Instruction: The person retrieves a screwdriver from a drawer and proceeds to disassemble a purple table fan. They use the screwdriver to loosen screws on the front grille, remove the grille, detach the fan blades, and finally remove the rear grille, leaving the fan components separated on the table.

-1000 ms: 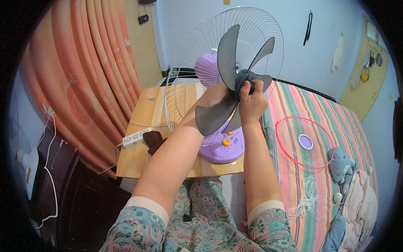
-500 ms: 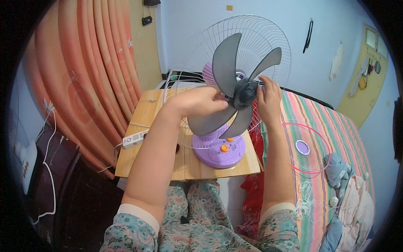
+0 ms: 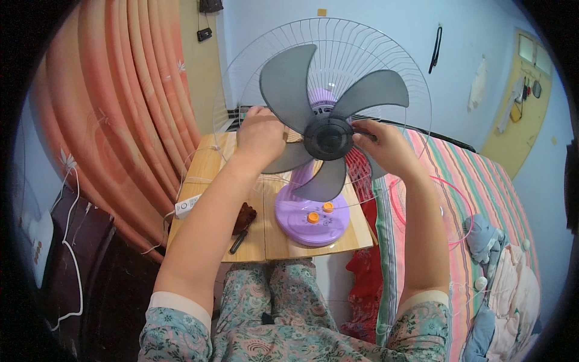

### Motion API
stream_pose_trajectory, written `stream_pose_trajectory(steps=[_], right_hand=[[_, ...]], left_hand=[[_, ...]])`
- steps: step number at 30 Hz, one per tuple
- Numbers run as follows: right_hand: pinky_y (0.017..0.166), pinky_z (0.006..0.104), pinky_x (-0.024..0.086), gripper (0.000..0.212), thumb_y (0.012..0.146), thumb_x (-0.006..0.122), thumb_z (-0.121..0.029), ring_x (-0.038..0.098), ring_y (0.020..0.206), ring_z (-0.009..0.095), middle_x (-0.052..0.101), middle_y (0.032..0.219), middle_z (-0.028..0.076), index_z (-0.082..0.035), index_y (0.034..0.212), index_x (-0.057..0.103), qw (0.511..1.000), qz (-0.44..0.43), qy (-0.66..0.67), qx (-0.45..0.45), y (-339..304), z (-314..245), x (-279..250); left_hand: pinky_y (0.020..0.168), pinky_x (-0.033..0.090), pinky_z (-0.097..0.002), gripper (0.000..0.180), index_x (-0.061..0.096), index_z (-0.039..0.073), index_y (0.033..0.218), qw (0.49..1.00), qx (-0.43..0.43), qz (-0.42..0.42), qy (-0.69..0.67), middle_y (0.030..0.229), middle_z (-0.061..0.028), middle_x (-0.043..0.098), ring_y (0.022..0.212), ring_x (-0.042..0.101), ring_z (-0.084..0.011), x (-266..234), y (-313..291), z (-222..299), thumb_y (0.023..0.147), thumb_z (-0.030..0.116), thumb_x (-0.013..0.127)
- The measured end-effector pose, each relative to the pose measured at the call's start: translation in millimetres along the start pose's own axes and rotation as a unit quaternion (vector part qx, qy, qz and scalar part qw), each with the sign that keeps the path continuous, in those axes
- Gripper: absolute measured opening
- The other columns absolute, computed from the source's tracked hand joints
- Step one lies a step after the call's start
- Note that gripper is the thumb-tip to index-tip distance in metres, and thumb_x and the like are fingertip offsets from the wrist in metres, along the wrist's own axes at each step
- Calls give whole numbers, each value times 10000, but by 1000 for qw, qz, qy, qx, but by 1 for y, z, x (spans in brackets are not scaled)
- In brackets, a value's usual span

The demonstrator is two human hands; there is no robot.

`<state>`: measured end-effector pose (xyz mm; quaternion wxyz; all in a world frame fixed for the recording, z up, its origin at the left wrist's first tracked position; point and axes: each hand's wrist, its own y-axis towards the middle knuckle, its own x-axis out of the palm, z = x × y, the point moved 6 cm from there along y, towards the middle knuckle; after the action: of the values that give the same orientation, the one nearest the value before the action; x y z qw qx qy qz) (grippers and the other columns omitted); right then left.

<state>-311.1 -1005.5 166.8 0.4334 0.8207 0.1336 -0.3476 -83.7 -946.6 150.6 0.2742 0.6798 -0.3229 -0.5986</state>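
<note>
In front of me stands a purple table fan, its round base [image 3: 301, 232] bearing two orange knobs. The dark grey fan blade [image 3: 375, 90] faces me, with its black hub [image 3: 329, 137] in the middle. Behind it rises the round wire rear grille [image 3: 362, 33]. My right hand [image 3: 389, 148] pinches the blade beside the hub, thumb and forefinger close to its right side. My left hand [image 3: 260, 140] is closed at the left, over the lower left blade; what its curled fingers hold is hidden.
The fan stands on a light wooden table [image 3: 274, 241]. A brown object [image 3: 244, 218] and a dark slim tool [image 3: 239, 240] lie near its front, a white power strip [image 3: 186, 207] at its left. On the striped bed [image 3: 464, 163] are a pink ring [image 3: 469, 211] and clothes [image 3: 509, 283].
The blade has turned to face me more squarely, its hub shifting left. My left hand has moved left, away from the hub; my right hand stays beside it, a little lower.
</note>
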Motion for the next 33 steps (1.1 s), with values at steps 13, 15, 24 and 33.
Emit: stream_pose_trajectory(steps=[13,15,24,33], right_hand=[[1058,338,321,563,958,518,-341,418,1269,223,480,1349,128,12,1373,373,932,26,319,171,-87,123,14],[1051,338,332,528,978,485,-307,433,1253,217,483,1339,126,5,1384,352,906,39,386,168,-100,112,27],[1006,364,401,714,745,768,-167,521,1183,266,539,1231,193,19,1321,390,946,138,294,11,-116,-41,80],[912,366,499,659,735,764,-105,582,1117,253,568,1178,198,53,1272,417,934,192,292,76,-113,-58,90]], left_hand=[[1128,74,-504,631,248,-63,1410,936,-67,109,-326,1481,-246,233,1400,194,-344,35,-57,18,963,329,458],[1140,67,-472,680,206,-85,1422,912,-98,37,-397,1502,-262,175,1425,129,-337,45,-53,22,975,373,435],[1109,230,-366,672,225,-4,1447,790,-312,-17,-527,1477,-189,229,1370,251,-286,77,-39,-41,962,381,486],[1053,297,-314,914,87,-16,1478,790,-208,-146,-557,1408,-195,340,1324,332,-269,11,-34,28,824,282,651]])
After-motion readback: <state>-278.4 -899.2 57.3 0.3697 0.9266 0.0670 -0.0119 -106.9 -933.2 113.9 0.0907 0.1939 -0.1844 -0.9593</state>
